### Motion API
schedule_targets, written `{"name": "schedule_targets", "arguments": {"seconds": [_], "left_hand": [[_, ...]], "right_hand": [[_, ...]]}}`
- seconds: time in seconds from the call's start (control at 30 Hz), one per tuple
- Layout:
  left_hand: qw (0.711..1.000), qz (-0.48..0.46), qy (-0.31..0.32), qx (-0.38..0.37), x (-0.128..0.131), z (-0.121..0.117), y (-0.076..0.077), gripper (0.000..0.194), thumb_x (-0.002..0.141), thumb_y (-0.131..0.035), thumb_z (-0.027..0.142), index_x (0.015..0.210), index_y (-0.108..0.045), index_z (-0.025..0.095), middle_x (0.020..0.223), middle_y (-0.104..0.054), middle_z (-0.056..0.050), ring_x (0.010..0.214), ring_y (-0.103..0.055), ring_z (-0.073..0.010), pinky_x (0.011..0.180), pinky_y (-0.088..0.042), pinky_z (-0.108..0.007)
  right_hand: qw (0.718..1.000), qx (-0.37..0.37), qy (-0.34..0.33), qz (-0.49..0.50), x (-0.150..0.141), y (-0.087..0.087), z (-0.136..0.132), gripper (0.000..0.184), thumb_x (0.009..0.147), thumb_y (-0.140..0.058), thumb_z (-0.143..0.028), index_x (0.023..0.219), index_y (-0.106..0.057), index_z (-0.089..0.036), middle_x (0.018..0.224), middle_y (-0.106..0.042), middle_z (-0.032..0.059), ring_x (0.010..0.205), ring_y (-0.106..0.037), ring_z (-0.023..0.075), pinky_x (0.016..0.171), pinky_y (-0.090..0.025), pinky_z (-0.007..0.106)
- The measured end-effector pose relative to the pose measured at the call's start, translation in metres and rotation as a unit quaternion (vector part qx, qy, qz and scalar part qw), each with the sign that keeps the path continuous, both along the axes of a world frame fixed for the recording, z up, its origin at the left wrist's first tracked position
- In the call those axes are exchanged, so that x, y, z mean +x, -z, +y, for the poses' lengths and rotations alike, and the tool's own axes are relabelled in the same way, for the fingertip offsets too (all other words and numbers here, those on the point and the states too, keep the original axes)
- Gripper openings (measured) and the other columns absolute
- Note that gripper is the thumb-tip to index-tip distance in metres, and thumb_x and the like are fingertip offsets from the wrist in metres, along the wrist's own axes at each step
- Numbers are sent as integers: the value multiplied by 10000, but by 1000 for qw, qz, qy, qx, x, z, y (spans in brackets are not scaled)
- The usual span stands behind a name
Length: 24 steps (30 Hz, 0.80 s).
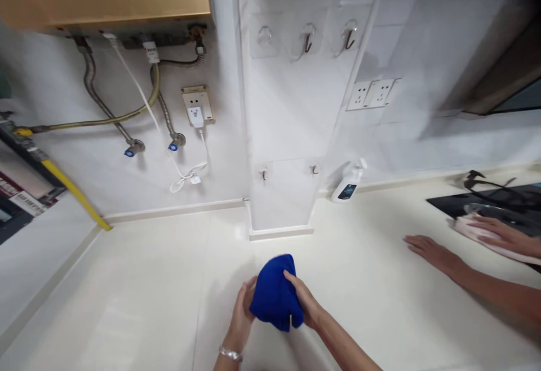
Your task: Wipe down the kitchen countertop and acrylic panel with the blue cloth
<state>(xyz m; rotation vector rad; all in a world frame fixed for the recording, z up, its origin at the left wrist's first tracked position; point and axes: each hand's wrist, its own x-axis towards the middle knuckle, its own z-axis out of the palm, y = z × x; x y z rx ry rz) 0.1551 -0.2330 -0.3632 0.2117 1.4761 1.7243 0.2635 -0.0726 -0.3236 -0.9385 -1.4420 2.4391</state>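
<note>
A folded blue cloth point(274, 295) is held up between my two hands over the white countertop point(156, 292). My left hand point(244, 309), with a silvery bracelet at the wrist, is against the cloth's left side; its fingers are partly hidden behind the fabric. On the right side, my right hand point(307, 302) grips the cloth, thumb on its front and the other fingers out of sight behind it.
At the right, another person's hand point(431, 250) lies on the counter; their other hand presses a pale cloth point(477, 227) on the black cooktop point(448, 202). A white spray bottle point(349, 182) stands by the wall. A wall pillar point(281, 202) juts out ahead. A yellow pipe point(76, 193) meets the counter at left.
</note>
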Motion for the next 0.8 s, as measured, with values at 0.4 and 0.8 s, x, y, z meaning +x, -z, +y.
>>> {"name": "schedule_targets", "arguments": {"seconds": [0.4,0.8], "left_hand": [[994,96,-15,-41,0,12,-14,831,641,-802,512,1351,-530,176,1329,-632,-150,1214,-596,-300,1145,-395,-469],[995,102,15,2,21,-36,27,808,632,-641,209,1416,-448,232,1540,-431,-98,1406,-410,-270,1185,-342,-441]], "right_hand": [[868,492,-39,-46,16,47,15,571,908,-363,-657,972,-726,-221,694,-657,68,690,-610,236,732,-494,391],[858,479,-63,-176,26,76,8,342,811,-581,-551,841,-678,-224,822,-732,59,789,-670,254,727,-516,376]]}}
